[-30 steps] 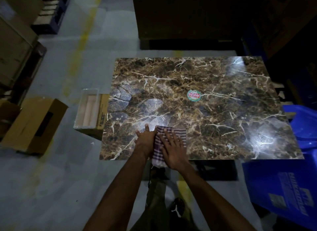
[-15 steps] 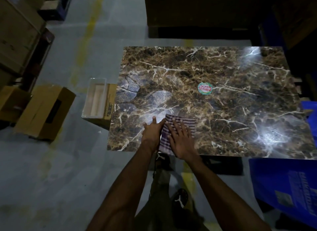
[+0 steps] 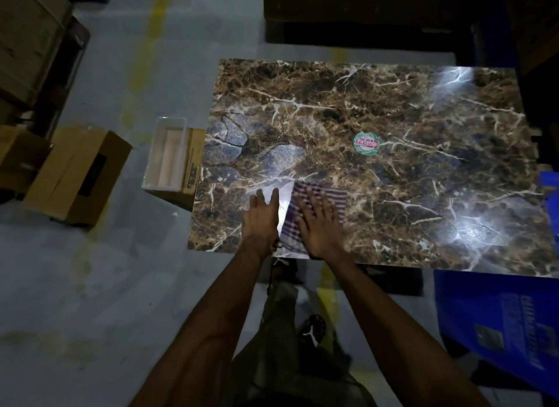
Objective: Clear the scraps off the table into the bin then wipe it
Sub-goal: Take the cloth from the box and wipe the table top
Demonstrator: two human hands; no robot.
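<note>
A checked purple-and-white cloth (image 3: 328,199) lies flat near the front edge of the brown marble-patterned table (image 3: 393,119). My right hand (image 3: 319,225) presses flat on the cloth with its fingers spread. My left hand (image 3: 261,217) rests flat on the bare tabletop just left of the cloth, fingers straight. A round green-and-red sticker (image 3: 366,143) sits near the table's middle. No scraps show on the table.
A white open bin (image 3: 165,155) sits on a cardboard box (image 3: 190,167) at the table's left edge. More cardboard boxes (image 3: 77,176) stand on the floor to the left. Blue plastic furniture (image 3: 499,322) is at the right. Dark stacked goods stand behind the table.
My left hand has come off the cloth's left edge and now lies flat on the tabletop beside it. The right hand stays pressed on the cloth. The view shifted left.
</note>
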